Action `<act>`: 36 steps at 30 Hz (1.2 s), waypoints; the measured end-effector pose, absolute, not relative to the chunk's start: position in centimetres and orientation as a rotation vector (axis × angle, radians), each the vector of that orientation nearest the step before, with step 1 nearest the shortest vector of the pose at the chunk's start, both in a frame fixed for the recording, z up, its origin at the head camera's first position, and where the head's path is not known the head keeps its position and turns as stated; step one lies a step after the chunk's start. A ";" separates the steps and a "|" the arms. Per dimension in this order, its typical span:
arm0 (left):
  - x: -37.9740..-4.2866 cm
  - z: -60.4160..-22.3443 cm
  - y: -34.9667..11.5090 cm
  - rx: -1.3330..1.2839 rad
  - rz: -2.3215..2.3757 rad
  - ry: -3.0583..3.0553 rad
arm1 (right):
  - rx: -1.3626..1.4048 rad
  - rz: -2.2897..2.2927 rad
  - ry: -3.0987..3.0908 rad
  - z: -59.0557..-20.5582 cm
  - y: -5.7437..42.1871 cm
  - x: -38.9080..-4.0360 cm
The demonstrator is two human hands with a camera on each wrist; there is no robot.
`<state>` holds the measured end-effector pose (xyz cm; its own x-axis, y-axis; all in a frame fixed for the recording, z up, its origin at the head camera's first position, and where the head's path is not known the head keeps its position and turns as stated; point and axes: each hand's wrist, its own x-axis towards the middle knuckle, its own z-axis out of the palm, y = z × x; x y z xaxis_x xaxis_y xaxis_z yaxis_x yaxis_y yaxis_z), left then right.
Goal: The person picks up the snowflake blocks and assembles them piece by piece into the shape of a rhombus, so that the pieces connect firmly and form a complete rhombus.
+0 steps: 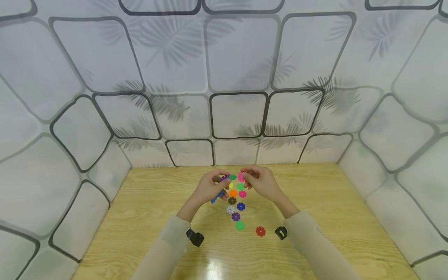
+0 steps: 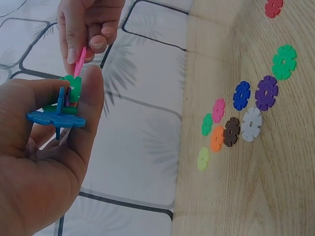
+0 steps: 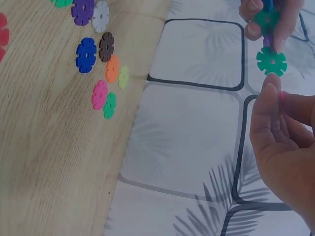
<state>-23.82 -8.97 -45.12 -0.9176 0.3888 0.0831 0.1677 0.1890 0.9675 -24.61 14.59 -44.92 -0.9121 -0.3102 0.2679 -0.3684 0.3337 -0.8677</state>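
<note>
The left wrist view showed the linked chain of notched plastic discs (image 2: pixel 60 110) from its blue end: 2 blue discs crossed at right angles, grasped between the curled thumb and fingers of the left hand (image 1: pixel 209 188). The right wrist view instead gave the flat face of the chain's flower-shaped green plastic end disc (image 3: pixel 266 63), its notches and centre hole plain, just past the right fingertips; a purple disc and another green disc sat nearer the left fingers. The right hand (image 1: pixel 264 182) pinched a notched pink plastic disc (image 2: pixel 80 62), edge-on in the left wrist view, only a sliver in the right; whether it touched the green end disc, I could not tell. Lower than the fingers, 10 loose, multicoloured notched plastic discs (image 1: pixel 240 206) lay on the pale wood-grain table (image 1: pixel 350 233).
</note>
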 end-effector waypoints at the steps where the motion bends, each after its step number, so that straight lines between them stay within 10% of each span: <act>1: -23.8 -45.1 -9.0 0.546 1.814 2.274 | 0.638 1.659 -2.525 -44.9 14.6 -24.6; 36: -23.6 -45.5 -8.2 0.647 1.836 2.277 | 0.532 1.776 -2.327 -45.2 13.4 -23.8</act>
